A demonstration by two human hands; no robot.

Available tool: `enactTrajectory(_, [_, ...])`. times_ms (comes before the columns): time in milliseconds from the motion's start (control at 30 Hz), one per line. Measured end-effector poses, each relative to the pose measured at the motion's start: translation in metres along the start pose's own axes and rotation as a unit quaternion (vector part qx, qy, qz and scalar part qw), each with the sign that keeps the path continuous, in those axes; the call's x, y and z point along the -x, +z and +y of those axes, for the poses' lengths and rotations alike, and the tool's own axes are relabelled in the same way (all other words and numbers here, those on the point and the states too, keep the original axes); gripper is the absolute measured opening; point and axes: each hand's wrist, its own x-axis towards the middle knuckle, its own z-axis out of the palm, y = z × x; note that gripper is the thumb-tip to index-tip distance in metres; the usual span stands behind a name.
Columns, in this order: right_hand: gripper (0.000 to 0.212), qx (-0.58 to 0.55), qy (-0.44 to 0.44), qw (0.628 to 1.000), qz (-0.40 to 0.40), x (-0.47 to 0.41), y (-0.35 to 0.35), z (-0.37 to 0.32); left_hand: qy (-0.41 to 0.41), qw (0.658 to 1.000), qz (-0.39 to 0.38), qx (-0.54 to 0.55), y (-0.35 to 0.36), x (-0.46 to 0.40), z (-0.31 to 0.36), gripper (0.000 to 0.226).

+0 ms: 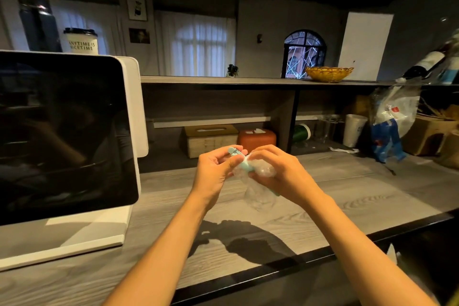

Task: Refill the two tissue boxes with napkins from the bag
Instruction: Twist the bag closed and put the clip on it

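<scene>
A clear crumpled plastic bag (259,196) hangs above the counter between my two hands. A light green sealing clip (244,163) sits across its bunched top. My left hand (216,169) pinches the clip's upper end. My right hand (278,169) grips the bag's gathered neck just beside the clip. Whether napkins are inside the bag cannot be told. Behind the hands, under the shelf, stand a wooden tissue box (211,140) and an orange tissue box (258,140) side by side, each with a slot on top.
A large white-framed screen (64,131) stands on the left of the grey wood counter (360,189). At the right are a hanging plastic bag (393,122), a white cup (354,129), glasses and cardboard boxes. A yellow basket (329,73) rests on the upper shelf.
</scene>
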Motion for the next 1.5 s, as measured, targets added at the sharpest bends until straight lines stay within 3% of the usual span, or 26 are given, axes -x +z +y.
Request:
enactTrajectory(100, [0.038, -0.044, 0.057, 0.997, 0.005, -0.005, 0.0, -0.003, -0.005, 0.999, 0.017, 0.027, 0.002, -0.002, 0.002, 0.012])
enactTrajectory(200, [0.035, -0.13, 0.129, 0.983, 0.007, -0.007, 0.0, -0.009, -0.004, 0.998, 0.026, 0.055, 0.004, -0.003, 0.007, 0.015])
enactTrajectory(300, [0.02, -0.223, 0.184, 0.957, -0.002, -0.01, 0.001, -0.016, -0.018, 0.995, 0.047, 0.091, 0.005, -0.002, 0.009, 0.008])
enactTrajectory(467, [0.018, -0.297, 0.255, 0.92, 0.024, -0.018, 0.004, -0.028, -0.077, 0.984, 0.083, 0.137, 0.004, -0.002, 0.01, 0.009])
enactTrajectory(700, [0.02, -0.309, 0.263, 0.914, 0.015, -0.019, 0.01, -0.043, -0.101, 0.978, 0.127, 0.134, -0.006, 0.008, 0.013, 0.006])
enactTrajectory(867, [0.02, -0.351, 0.281, 0.893, 0.013, -0.018, 0.008, -0.054, -0.077, 0.985, 0.135, 0.07, -0.011, 0.018, 0.022, 0.01])
enactTrajectory(1100, [0.02, -0.35, 0.264, 0.899, 0.012, -0.003, -0.009, -0.059, -0.108, 0.987, 0.023, 0.114, -0.014, 0.043, 0.037, 0.014])
enactTrajectory(1500, [0.034, -0.382, 0.267, 0.884, -0.034, 0.011, -0.001, -0.077, -0.024, 0.982, 0.169, 0.076, -0.001, 0.074, 0.04, 0.014])
